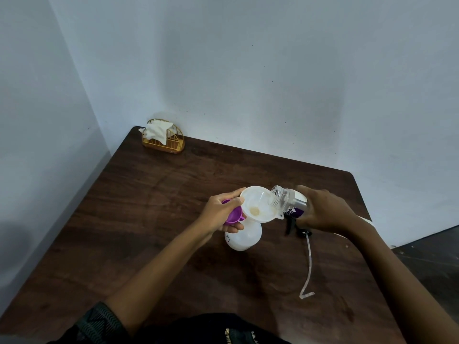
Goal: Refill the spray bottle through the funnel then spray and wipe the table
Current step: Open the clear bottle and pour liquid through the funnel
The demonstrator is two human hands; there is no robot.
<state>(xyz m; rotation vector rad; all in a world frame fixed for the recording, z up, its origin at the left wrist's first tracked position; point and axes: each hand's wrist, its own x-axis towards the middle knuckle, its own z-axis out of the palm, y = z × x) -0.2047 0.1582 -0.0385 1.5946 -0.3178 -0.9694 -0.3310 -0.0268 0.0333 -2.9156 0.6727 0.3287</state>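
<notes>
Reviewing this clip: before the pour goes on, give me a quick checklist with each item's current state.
1. Funnel seated in white spray bottle: ok.
2. Left hand steadying funnel rim, purple cap in palm: ok.
3. Refill bottle in right hand tilted, mouth over funnel: ok.
4. Liquid flowing: cannot tell.
5. Spray head with tube set aside on table: ok.
6. Tissues in holder ready for wiping: ok.

Left hand [223, 214] steadies funnel [258, 204] on spray bottle [244, 238]; right hand [325, 211] tips refill bottle [288, 201] into it.
</notes>
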